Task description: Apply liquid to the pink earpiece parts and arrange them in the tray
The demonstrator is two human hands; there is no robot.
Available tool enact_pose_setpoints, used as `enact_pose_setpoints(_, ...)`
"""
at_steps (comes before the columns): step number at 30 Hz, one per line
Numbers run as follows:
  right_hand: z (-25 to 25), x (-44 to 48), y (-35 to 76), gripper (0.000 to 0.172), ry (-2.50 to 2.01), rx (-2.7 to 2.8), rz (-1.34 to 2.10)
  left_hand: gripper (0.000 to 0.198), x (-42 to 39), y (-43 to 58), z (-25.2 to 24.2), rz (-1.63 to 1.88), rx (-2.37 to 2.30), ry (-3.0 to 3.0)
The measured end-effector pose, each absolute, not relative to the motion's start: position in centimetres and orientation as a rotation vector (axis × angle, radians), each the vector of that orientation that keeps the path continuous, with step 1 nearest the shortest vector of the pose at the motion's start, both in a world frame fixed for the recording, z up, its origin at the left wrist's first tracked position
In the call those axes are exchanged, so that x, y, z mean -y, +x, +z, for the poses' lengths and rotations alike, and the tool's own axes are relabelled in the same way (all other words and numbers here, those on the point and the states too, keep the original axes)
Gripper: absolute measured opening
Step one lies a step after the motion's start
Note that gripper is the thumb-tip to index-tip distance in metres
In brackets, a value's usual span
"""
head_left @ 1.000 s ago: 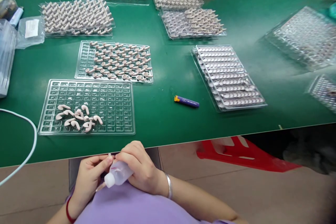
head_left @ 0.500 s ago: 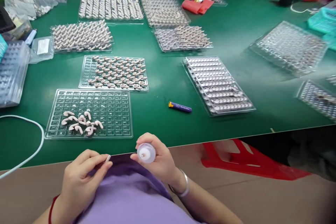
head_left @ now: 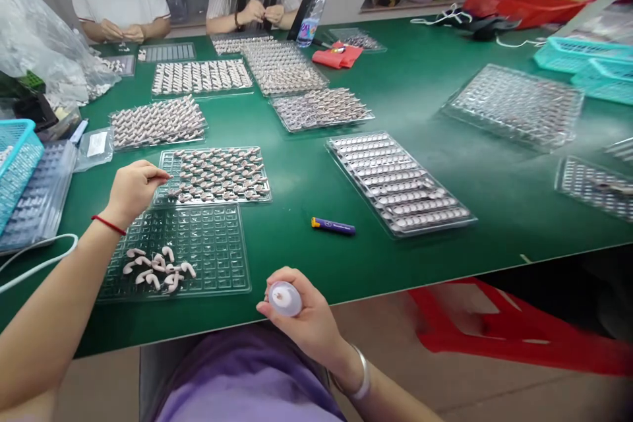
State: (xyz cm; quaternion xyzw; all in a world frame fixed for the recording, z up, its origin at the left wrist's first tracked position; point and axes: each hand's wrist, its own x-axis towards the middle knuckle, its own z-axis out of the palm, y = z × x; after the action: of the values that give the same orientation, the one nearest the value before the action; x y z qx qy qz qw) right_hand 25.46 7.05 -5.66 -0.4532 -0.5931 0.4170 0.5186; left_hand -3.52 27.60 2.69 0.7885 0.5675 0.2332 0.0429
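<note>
My left hand (head_left: 141, 186) reaches over the left edge of a clear tray (head_left: 171, 161) with rows of earbud shells (head_left: 222, 175). Its thumb and fingers are pinched together, and what lies between the tips is too small to make out. In my right hand (head_left: 314, 320), near the table's front edge, is a small translucent squeeze bottle (head_left: 285, 300) with its nozzle towards me. Under my left forearm lies another clear tray (head_left: 217, 250), with several loose earbud shells (head_left: 158, 264) heaped on it.
A purple lighter (head_left: 333, 225) lies right of the trays. A tray of white parts (head_left: 400, 184) sits further right. More filled trays (head_left: 202, 76) stand behind. Two people sit across the green table (head_left: 291, 244). A water bottle (head_left: 312, 20) and a turquoise basket (head_left: 20, 158) flank the back and left.
My left hand has moved forward from the table's front edge to the tray of shells; the small pale piece at its fingertips no longer shows clearly. My right hand still holds the bottle. The view has tilted up.
</note>
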Motion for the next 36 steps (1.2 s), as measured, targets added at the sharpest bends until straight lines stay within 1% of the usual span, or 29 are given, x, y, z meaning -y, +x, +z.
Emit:
enact_pose_setpoints(4, -5.7, -7.2, 25.4, 0.022, -1.084, 1.413, 1.006, 0.026, -30.0, -3.6, 1.3, 0.539, -1.690, 2.441)
enact_pose_setpoints(9, -5.8, -7.3, 25.5, 0.021, -1.101, 1.410, 1.006, 0.027, -30.6, -3.7, 0.6, 0.420, -1.635, 2.452)
enact_pose_setpoints(13, -5.8, -7.2, 25.4, 0.021, -1.110, 1.415, 0.997, 0.030, -30.6, -3.7, 0.5, 0.394, -1.615, 2.446)
enact_pose_setpoints(17, -5.7, -7.1, 25.4, 0.021, -1.107, 1.414, 0.994, 0.034, -30.2, -3.6, 0.9, 0.442, -1.648, 2.435)
enact_pose_setpoints(20, -5.8, -7.1, 25.4, 0.021, -1.105, 1.407, 1.004, 0.037, -28.5, -2.9, 1.6, 0.509, -1.683, 2.435)
enact_pose_setpoints(22, -5.8, -7.2, 25.5, 0.022, -1.103, 1.400, 1.011, 0.035, -26.2, -2.1, 2.2, 0.509, -1.601, 2.449)
enact_pose_setpoints(25, -5.7, -7.2, 25.5, 0.022, -1.108, 1.392, 1.014, 0.029, -21.9, -1.0, 2.8, 0.284, -1.289, 2.444)
enact_pose_setpoints(27, -5.6, -7.2, 25.5, 0.022, -1.111, 1.399, 1.011, 0.026, -19.2, -0.6, 2.9, 0.122, -1.207, 2.442)
enact_pose_setpoints(32, -5.3, -7.3, 25.4, 0.021, -1.119, 1.421, 1.007, 0.022, -15.7, -0.5, 2.6, -0.035, -1.266, 2.607)
enact_pose_setpoints(36, -5.3, -7.3, 25.6, 0.025, -1.152, 1.429, 1.021, 0.027, -15.0, -0.2, 2.7, -0.027, -1.291, 2.719)
